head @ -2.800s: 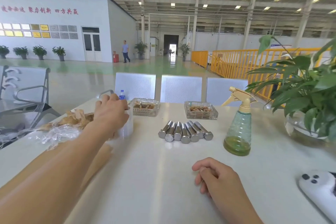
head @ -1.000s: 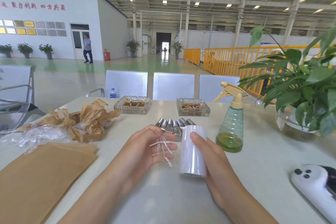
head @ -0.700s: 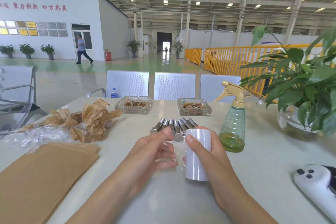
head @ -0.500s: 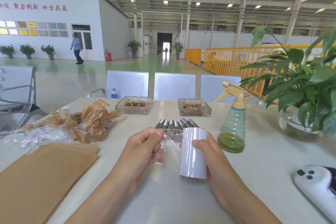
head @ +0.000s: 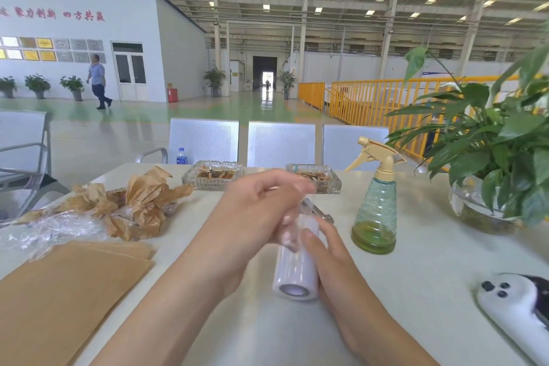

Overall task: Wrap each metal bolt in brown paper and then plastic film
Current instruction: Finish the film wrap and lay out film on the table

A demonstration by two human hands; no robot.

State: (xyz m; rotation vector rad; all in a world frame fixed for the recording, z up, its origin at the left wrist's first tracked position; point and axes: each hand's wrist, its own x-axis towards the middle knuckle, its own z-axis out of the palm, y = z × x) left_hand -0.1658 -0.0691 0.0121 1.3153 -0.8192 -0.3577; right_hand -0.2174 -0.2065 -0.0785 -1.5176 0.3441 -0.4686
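- White film roll [head: 295,267] held mid-surface, just above it, tilted w/ hollow core end toward camera; near front-centre of surface [head: 430,270].
- R hand [head: 329,249] grips roll from its right side, thumb pressed on roll's front, fingers behind it.
- L hand [head: 255,217] over roll's top end, fingers curled, pinching loose clear film [head: 289,235] at upper part of roll; fingertips motion-blurred, exact pinch hard to tell.
- Metal bolts [head: 316,211] lie behind the hands toward surface centre, mostly hidden; only a couple of ends show just right of L hand. Unwrapped as far as visible.
- Flat brown paper sheets [head: 68,291] stacked at front-left corner of surface.
- Crumpled brown paper [head: 139,202] + crumpled clear plastic [head: 50,232] along left edge, behind the flat sheets, touching each other.
- 2 glass ashtrays at back edge: left one [head: 212,175], right one [head: 322,180] partly behind L hand.
- Green spray bottle [head: 375,211], tan trigger, upright, right of the roll, apart from it.
- Potted plant [head: 490,163] in glass bowl near right edge.
- White controller [head: 517,309] at front-right corner.
- Small water bottle [head: 181,156] beyond back edge, by grey chairs [head: 280,144].
- Person [head: 98,80] walking far off in hall, left bkgd.
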